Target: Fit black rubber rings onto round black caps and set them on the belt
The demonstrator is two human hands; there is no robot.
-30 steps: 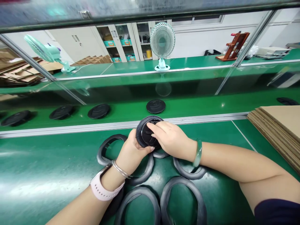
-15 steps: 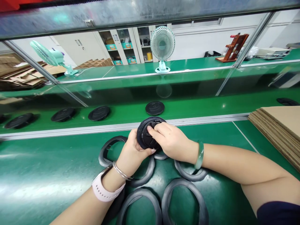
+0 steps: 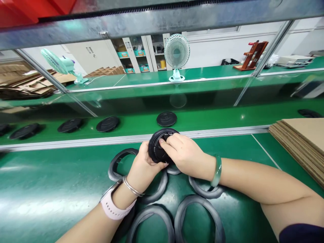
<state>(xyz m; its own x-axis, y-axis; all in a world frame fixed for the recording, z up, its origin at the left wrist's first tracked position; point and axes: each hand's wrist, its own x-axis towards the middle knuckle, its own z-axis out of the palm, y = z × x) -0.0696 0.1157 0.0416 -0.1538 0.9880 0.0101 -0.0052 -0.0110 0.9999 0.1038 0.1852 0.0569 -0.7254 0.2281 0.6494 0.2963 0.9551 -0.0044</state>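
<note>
Black round disc (image 3: 158,148), ribbed inside, tilted upright, gripped at its rim by left hand (image 3: 143,165) and right hand (image 3: 186,153).

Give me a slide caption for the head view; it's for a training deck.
Left hand and right hand grip a round black disc above grey rings on green bench.
</note>
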